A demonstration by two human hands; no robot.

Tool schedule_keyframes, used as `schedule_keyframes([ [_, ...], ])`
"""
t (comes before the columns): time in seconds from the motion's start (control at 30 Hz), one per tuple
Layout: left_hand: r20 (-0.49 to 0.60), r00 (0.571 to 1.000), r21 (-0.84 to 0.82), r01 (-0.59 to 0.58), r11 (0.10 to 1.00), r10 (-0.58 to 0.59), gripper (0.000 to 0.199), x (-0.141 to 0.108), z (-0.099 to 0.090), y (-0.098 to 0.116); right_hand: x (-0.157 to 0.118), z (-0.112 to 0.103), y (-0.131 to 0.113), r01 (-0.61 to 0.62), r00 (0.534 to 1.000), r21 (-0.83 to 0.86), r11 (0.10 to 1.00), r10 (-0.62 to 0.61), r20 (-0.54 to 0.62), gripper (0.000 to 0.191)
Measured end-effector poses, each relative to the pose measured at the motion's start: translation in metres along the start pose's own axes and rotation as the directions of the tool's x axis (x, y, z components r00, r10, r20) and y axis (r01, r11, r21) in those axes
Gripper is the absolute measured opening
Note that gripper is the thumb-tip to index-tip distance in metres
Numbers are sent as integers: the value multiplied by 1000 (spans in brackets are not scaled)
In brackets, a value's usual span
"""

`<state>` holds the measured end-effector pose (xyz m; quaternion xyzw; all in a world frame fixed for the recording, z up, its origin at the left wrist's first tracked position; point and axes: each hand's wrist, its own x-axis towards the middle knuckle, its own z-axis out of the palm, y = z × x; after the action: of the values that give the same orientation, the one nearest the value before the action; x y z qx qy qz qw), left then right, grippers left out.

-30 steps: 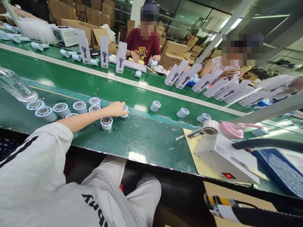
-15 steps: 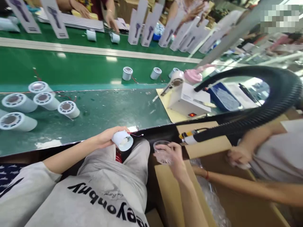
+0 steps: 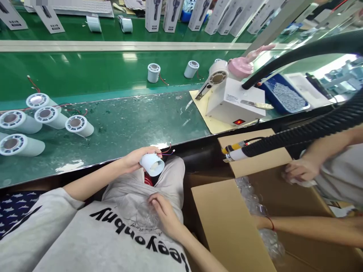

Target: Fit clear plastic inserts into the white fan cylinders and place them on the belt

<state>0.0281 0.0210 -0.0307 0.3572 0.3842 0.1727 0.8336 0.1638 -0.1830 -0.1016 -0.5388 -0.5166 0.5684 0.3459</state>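
Note:
My left hand [image 3: 135,159] is wrapped round a pale blue cylinder [image 3: 152,165] above my lap, its open end facing me and thin wires sticking out at the top. Below and to the right, over my shirt, my right hand [image 3: 163,211] has curled fingers round a clear plastic cup, which is blurred and hard to see against the cloth. More cylinders [image 3: 79,125] lie at the left of the green table [image 3: 136,121]. Two others [image 3: 153,73] stand upright farther back.
A white device [image 3: 238,102] with a red switch stands on the table's right, near a blue tray [image 3: 286,94]. A black hose [image 3: 306,132] crosses the right side. Another person's hands [image 3: 302,170] are at a cardboard box [image 3: 224,223] holding clear cups.
My right hand has moved left with the clear cup, from beside the box to over my lap. My left hand still holds the cylinder. The view has shifted.

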Motion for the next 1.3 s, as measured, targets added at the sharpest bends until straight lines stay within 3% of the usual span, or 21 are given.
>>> schedule_keyframes([
  [0.07, -6, 1000, 1, 18, 1000, -18, 23, 2, 0, -1, -11, 8, 12, 94, 992, -97, 991, -102, -73, 51],
  [0.17, -9, 999, 8, 53, 999, -53, 28, 5, 1, -4, -17, 13, 22, 282, 959, -217, 934, -268, 94, 50],
  [0.27, -9, 997, 21, 78, 997, -78, 32, 8, 1, -7, -9, 13, 25, 214, 967, -246, 945, -168, 194, 59],
  [0.37, -2, 996, 61, 85, 994, -85, 35, 7, 0, -9, 2, -5, 17, 93, 994, -210, 973, -80, 69, 38],
  [0.47, 16, 997, 131, 71, 989, -74, 36, 4, -4, -9, 6, -46, -4, 193, 977, -152, 969, -203, -60, 34],
  [0.57, 46, 997, 219, 47, 974, -59, 38, 2, -5, -11, 10, -84, -33, 293, 918, -353, 889, -364, -156, 34],
  [0.63, 81, 995, 292, 27, 956, -53, 37, 2, -3, -13, 17, -96, -49, 261, 890, -560, 786, -420, -175, 40],
  [0.73, 128, 992, 414, -37, 910, -17, 28, 0, 3, -13, 33, -95, -63, 135, 914, -758, 638, -376, -154, 43],
  [0.8, 131, 990, 478, -111, 871, 54, 17, -3, 6, -12, 43, -91, -64, 88, 949, -791, 605, -292, -118, 34],
  [0.9, 183, 950, 624, -312, 716, 254, 9, -8, 5, -12, 49, -89, -61, 131, 971, -692, 710, -232, -55, 15],
  [1.0, 286, 869, 698, -477, 534, 403, 31, -8, 0, -17, 46, -88, -58, 195, 953, -476, 857, -281, -116, 15],
  [1.1, 358, 824, 684, -551, 478, 438, 58, 0, -8, -26, 43, -85, -58, 223, 921, -348, 911, -313, -231, 26],
  [1.2, 468, 776, 655, -626, 423, 423, 58, 10, -14, -32, 41, -80, -59, 207, 894, -270, 940, -293, -338, 28],
  [1.3, 569, 748, 597, -662, 453, 342, 59, 16, -16, -33, 40, -79, -58, 211, 865, -145, 967, -253, -433, 28],
])
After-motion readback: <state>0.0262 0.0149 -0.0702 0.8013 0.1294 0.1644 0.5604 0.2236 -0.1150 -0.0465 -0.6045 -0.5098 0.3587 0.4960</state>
